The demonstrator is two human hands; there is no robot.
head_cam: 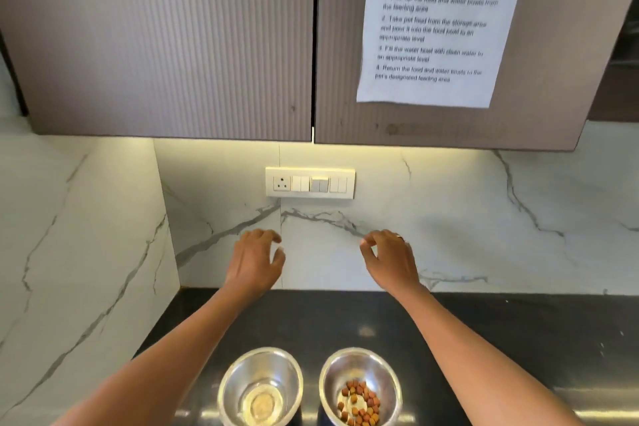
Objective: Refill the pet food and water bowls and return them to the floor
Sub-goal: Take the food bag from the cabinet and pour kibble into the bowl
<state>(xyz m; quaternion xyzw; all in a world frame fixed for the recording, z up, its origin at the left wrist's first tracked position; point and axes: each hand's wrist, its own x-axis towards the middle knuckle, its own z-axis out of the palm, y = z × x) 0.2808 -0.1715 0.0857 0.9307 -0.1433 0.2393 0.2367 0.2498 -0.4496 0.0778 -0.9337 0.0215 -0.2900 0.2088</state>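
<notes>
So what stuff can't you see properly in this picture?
- Left bowl: whether it holds water, head view; shine hides it.
- Both bowls' near rims, including the kibble bowl: cut off by the bottom edge.
- Top lines of the paper sheet: blurred and cut by the top edge.
- What is inside the cabinets: closed doors.
- Left hand and right hand: palms face away.

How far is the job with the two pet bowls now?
Done: both bowls stand on the dark counter; the right bowl holds kibble. The left bowl may hold water; I cannot tell. In hand: nothing; left hand and right hand are raised, empty. Left: returning the bowls to the floor.
</notes>
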